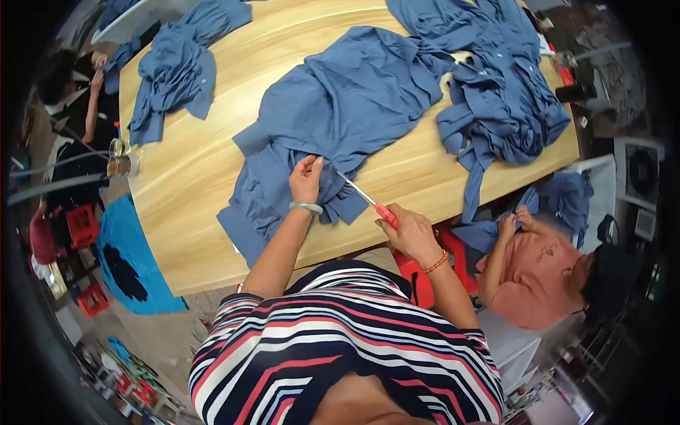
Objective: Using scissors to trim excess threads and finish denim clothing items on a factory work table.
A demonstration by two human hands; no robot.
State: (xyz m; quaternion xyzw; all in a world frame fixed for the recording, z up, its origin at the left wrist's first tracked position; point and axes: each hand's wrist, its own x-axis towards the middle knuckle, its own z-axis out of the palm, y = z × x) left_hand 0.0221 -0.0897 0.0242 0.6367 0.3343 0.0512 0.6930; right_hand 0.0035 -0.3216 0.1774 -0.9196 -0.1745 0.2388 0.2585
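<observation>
A blue garment (347,92) lies bunched on the wooden table (191,177) before me. My left hand (306,183) pinches a fold of its cloth between thumb and fingers. A slim tool (386,215) with a red handle and a long, thin, straight metal shaft is gripped in my right hand (413,234). Its shaft slants up and left, and the tip meets the cloth just right of my left fingers. Whether the tip goes into the fabric cannot be made out. More loose blue cloth (248,219) spreads toward the table's near edge under my left forearm.
More blue garments lie in heaps at the right (503,106) and the far left (173,71). At my right, a person in a pink top (531,280) handles blue cloth. Another person (71,92) works beyond the left edge. Red stools (83,225) stand about.
</observation>
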